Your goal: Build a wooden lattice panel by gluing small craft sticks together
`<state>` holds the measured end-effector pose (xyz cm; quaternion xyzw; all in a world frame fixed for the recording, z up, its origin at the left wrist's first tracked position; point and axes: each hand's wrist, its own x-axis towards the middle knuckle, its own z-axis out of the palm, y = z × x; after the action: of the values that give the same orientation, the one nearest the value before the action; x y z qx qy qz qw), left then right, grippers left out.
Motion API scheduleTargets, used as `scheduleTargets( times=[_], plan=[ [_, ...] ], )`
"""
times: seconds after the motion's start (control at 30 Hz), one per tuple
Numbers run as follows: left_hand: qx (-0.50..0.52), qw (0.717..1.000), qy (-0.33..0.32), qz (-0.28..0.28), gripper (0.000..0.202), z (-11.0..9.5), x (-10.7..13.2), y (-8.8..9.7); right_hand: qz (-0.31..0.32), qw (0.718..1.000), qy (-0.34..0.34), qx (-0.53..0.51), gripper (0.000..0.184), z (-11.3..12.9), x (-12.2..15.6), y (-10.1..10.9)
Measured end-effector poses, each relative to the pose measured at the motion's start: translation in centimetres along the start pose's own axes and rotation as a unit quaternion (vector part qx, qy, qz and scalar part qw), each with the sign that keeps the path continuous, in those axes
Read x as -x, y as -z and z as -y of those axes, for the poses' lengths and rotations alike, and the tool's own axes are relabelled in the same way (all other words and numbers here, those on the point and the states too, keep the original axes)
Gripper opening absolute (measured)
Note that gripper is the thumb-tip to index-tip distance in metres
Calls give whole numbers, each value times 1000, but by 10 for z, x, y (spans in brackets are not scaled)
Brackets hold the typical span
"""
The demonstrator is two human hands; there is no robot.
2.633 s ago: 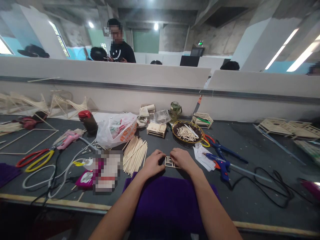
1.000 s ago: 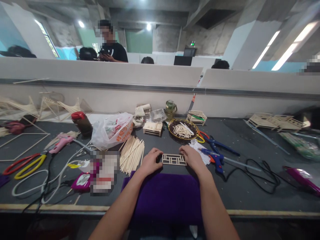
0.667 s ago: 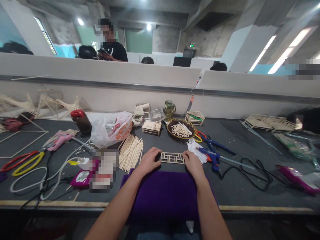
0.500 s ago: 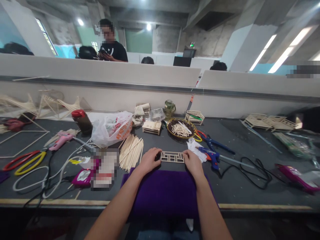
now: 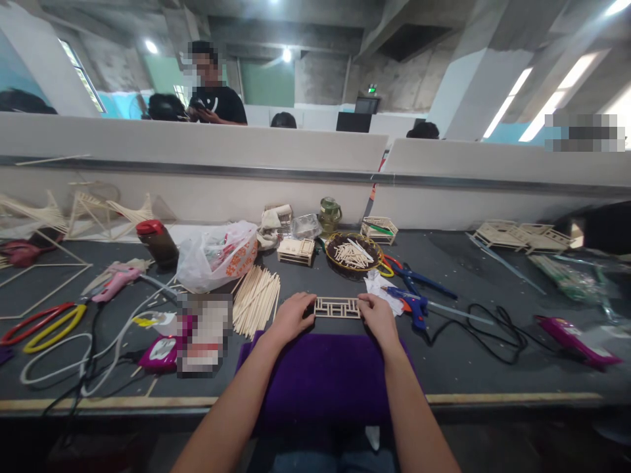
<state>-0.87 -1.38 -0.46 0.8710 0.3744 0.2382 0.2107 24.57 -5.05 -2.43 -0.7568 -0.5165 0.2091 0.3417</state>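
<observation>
A small lattice frame of pale wooden sticks (image 5: 338,307) is held level between my two hands, just beyond the purple cloth (image 5: 335,381). My left hand (image 5: 294,316) is closed on its left end, and my right hand (image 5: 378,318) pinches the right end. Both sets of fingertips are partly hidden behind the hands. Left of the frame lies a spread bundle of wooden sticks (image 5: 256,301). To the right, a blue glue gun (image 5: 418,310) rests near crumpled white paper (image 5: 382,289).
Behind my hands stand a basket of short sticks (image 5: 352,254), a small stick-built model (image 5: 296,251) and a green jar (image 5: 330,215). At left are a plastic bag (image 5: 217,256), a dark bottle (image 5: 158,244), a pink glue gun (image 5: 116,282) and cables. Blue pliers (image 5: 428,284) lie right.
The view has shifted slightly, so everything sits a little further left. Both hands keep their hold on the stick frame; the right fingers have shifted slightly on its end.
</observation>
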Motion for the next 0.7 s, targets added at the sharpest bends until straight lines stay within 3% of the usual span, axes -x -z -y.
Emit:
scheduleTargets(
  times=[0.43,0.7],
  plan=[
    [-51,999,14,5,34,-5,-1,-2,21,996,26,-78,41,-8,0,-3],
    [-109,994,17,-7,33,-6,2,-9,7,999,30,-35,30,1,15,4]
  ],
)
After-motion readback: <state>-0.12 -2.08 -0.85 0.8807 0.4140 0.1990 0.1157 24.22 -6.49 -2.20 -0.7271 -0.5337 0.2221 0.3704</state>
